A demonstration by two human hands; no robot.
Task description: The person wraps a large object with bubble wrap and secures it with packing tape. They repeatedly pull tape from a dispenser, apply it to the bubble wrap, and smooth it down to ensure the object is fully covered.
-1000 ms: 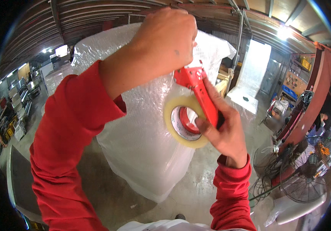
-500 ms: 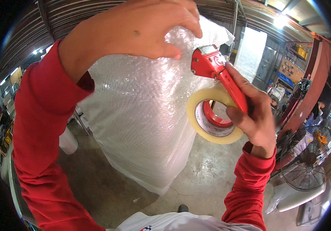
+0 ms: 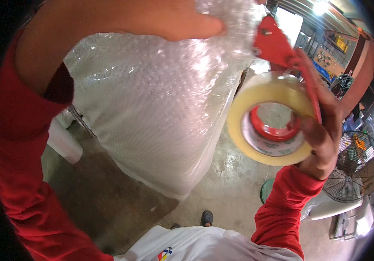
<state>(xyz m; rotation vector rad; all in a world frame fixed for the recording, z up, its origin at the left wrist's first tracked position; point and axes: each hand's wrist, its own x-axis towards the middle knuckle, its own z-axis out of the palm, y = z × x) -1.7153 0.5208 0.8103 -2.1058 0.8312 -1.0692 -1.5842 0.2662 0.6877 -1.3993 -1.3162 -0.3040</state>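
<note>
A tall bundle covered in clear bubble wrap (image 3: 161,113) stands in front of me, narrowing toward the floor. My left hand (image 3: 169,19) reaches over its upper part, thumb lying along the plastic. The wrap bunches up beside that thumb; the other fingers are cut off by the top of the picture. On the right, my right hand (image 3: 324,126) grips a red tape dispenser (image 3: 276,43) by its handle. A wide roll of clear yellowish tape (image 3: 243,141) sits on the dispenser. The dispenser's head is beside the bundle's upper right edge, blurred by motion.
A black floor fan (image 3: 350,174) stands at the right, near a reddish steel column (image 3: 363,74). A white roll (image 3: 65,141) lies behind the bundle at the left. A green round object (image 3: 266,190) shows beside my right sleeve. My shoe (image 3: 206,217) is on the concrete floor.
My right hand has moved the tape dispenser rightward and closer to me, off the front of the wrap. My left hand has shifted up, its fingers leaving the picture. The view has shifted too.
</note>
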